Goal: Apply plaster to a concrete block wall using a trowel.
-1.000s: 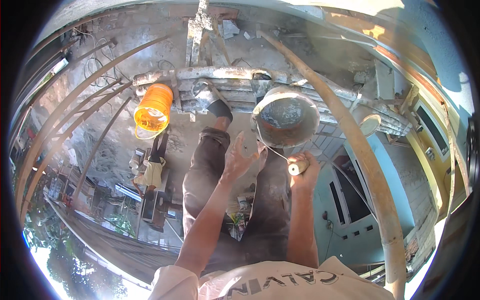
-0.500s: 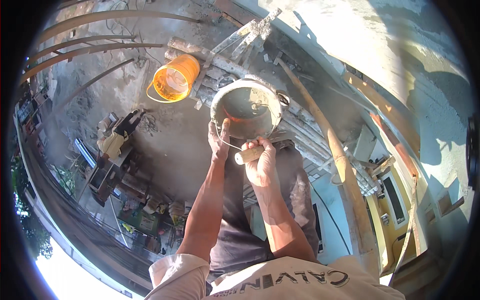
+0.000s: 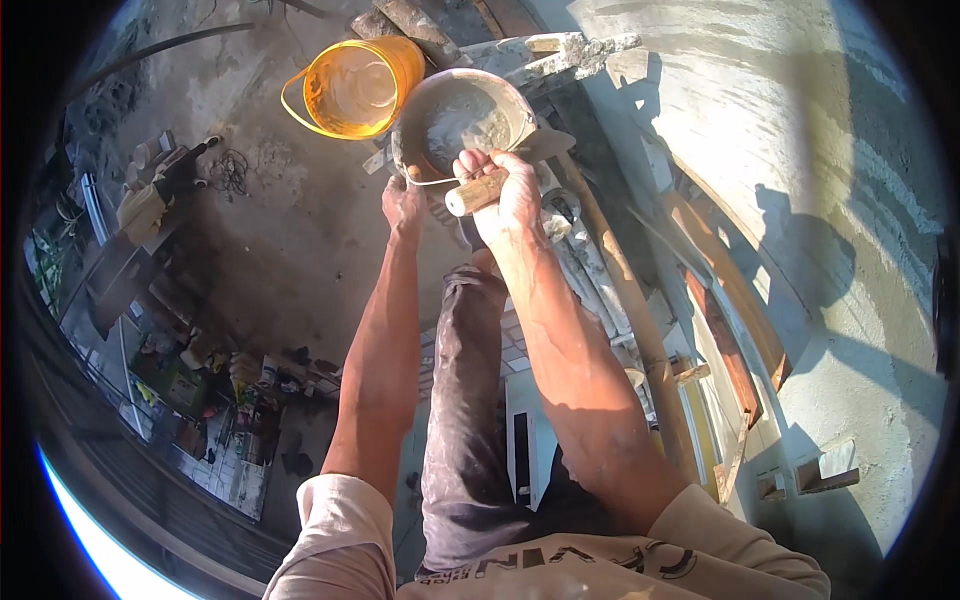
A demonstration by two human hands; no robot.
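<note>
A mortar-smeared bucket (image 3: pixel 418 118) is tilted in front of me, its open mouth toward me and grey wet mortar (image 3: pixel 462 130) inside. My left hand (image 3: pixel 403 203) is closed at the near left edge of its rim, the thumb over the rim. My right hand (image 3: pixel 508 190) is wrapped round the wooden handle (image 3: pixel 478 192) of a trowel, whose grey blade (image 3: pixel 550 146) shows right of the bucket. The bucket's wire bail (image 3: pixel 435 182) runs to my right fingers; whether they also grip it I cannot tell.
An orange bucket (image 3: pixel 408 75) with pale residue stands just left of the mortar bucket. Bamboo poles (image 3: pixel 625 290) and planks (image 3: pixel 735 290) run along the right, beside a plastered wall (image 3: pixel 850 400). Far below left, another person (image 3: pixel 145 210) is near a dark cart-like object.
Both hands and the mortar bucket have moved forward and slightly left, up beside the orange bucket. My view has swung, with more of the right wall showing. Both hands keep their holds.
</note>
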